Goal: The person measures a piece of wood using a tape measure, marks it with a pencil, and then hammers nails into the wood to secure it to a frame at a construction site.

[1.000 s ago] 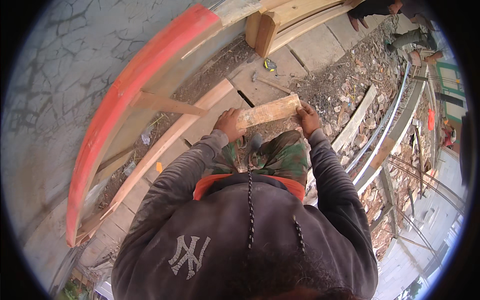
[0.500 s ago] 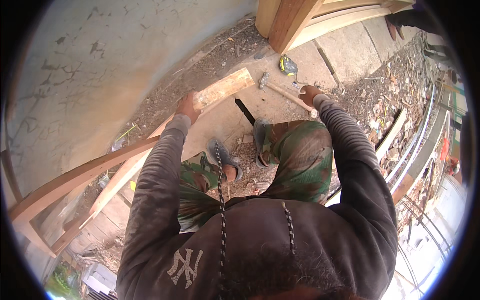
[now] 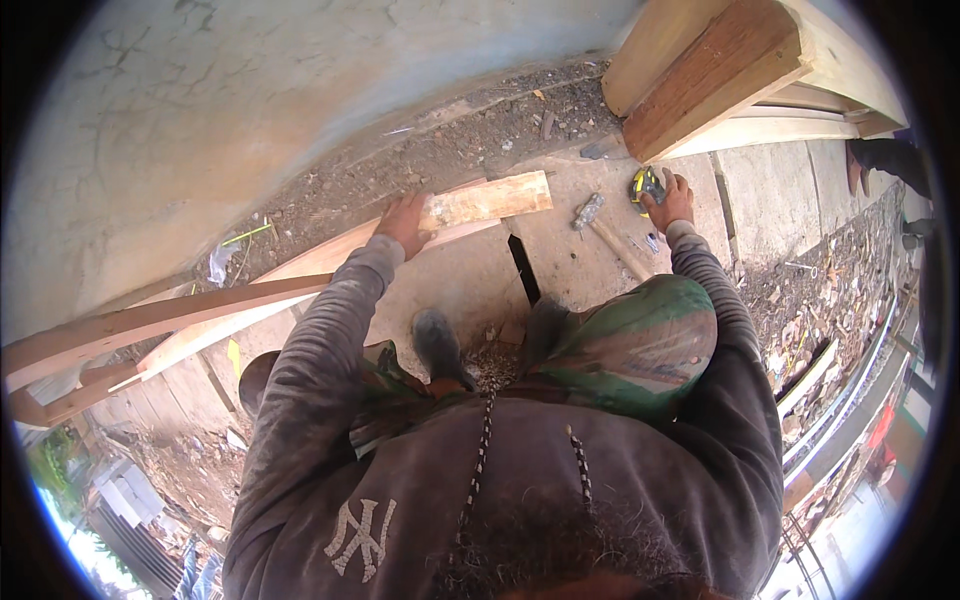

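My left hand grips a pale wooden board, its fingers laid over the top face. The board's rough end points right, and other long timber lies beneath it. At the right, my right hand has its thumb and fingers curled about the near side of a yellow and black tape measure on the concrete slab. Left of that hand lies a hammer with a metal head and a wooden handle. A small shiny item rests beside the handle, too small to name.
A bulky timber frame stands at the upper right, near the tape measure. A stained wall rises on the left. Concrete slabs have dark gaps between them. Rubble and another person's leg are at the right.
My right hand has moved up and right, leaving a small shiny item on the slab and reaching the tape measure. My left hand stays at the board. The view has shifted.
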A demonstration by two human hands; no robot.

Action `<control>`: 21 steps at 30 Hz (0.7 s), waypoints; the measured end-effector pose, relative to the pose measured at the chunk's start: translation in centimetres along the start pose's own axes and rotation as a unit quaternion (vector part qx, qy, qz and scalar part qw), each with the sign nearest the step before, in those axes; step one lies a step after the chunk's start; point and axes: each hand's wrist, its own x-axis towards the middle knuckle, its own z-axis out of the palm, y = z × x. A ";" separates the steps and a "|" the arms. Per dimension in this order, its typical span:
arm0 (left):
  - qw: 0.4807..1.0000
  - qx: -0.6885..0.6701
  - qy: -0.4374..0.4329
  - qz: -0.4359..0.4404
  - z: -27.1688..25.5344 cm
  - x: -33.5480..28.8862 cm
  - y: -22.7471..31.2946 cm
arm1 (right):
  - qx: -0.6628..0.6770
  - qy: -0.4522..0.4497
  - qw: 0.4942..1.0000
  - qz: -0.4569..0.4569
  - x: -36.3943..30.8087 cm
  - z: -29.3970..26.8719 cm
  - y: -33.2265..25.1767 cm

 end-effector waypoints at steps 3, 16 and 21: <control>1.000 -0.011 0.005 -0.016 -0.3 -0.1 0.1 | -0.003 -0.030 1.000 -0.003 1.2 0.2 -1.1; 1.000 -0.009 -0.011 -0.019 -0.6 -0.4 -0.3 | -0.031 -0.041 0.996 0.067 1.0 2.1 -2.9; 1.000 0.013 0.010 -0.014 -0.4 0.9 1.4 | 0.256 0.001 0.947 0.194 0.5 2.6 4.6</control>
